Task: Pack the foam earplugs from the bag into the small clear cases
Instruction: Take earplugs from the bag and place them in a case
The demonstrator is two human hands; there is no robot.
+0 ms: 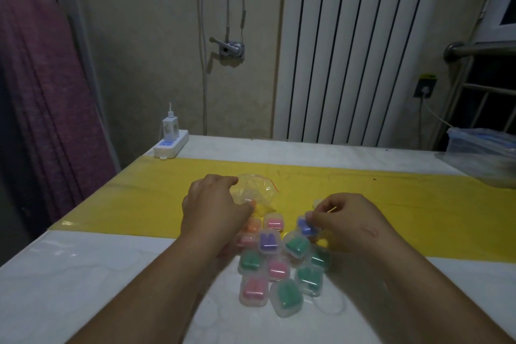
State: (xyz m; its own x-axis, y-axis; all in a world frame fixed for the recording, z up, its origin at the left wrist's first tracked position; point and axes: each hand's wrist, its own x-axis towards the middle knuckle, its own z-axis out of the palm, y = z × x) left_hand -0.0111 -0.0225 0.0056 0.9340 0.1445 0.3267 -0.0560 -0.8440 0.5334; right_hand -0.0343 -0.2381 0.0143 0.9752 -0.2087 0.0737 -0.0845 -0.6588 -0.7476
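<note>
cases [286, 297]: clear, squarish, round-cornered, holding green, pink and purple foam plugs, clustered mid-worktop [111, 274] toward front edge, plugs' long axes mostly front-to-back | bag [258, 190]: crinkled clear plastic on glossy yellow strip [418, 204] behind | left hand [215, 209]: grip curled on bag | right hand [351, 220]: grip pinching blue-plug case [305, 225]

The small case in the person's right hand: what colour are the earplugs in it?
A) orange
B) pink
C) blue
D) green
C: the right hand pinches a clear case whose earplugs show blue through the plastic, while the left hand grips the bag.
</note>
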